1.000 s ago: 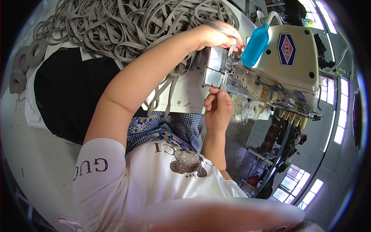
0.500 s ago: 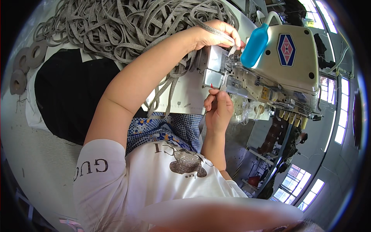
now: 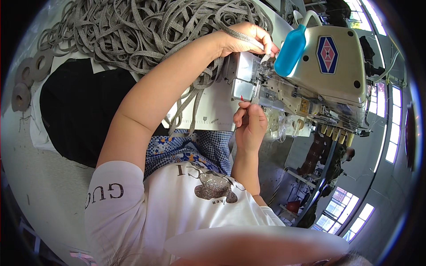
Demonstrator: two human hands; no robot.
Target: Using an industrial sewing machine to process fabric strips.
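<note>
A sewing machine with a cream-coloured head stands at the right. Beyond its needle area, my left hand is closed on a flat grey woven cord, which runs from a big tangled heap across the back of this hand. On the near side of the needle area, my right hand pinches a stretch of similar cord between thumb and fingers. Between the hands the strip passes by the machine's shiny metal plate. The needle and presser foot are too small to make out.
A blue bottle-shaped piece hangs in front of the machine head. Black cloth lies at the left, with several grey rolls beyond it. Loops of cord droop over the white table's edge close to my lap.
Both hands keep nearly the same places and hold on to the cord. The whole view has shifted very slightly.
</note>
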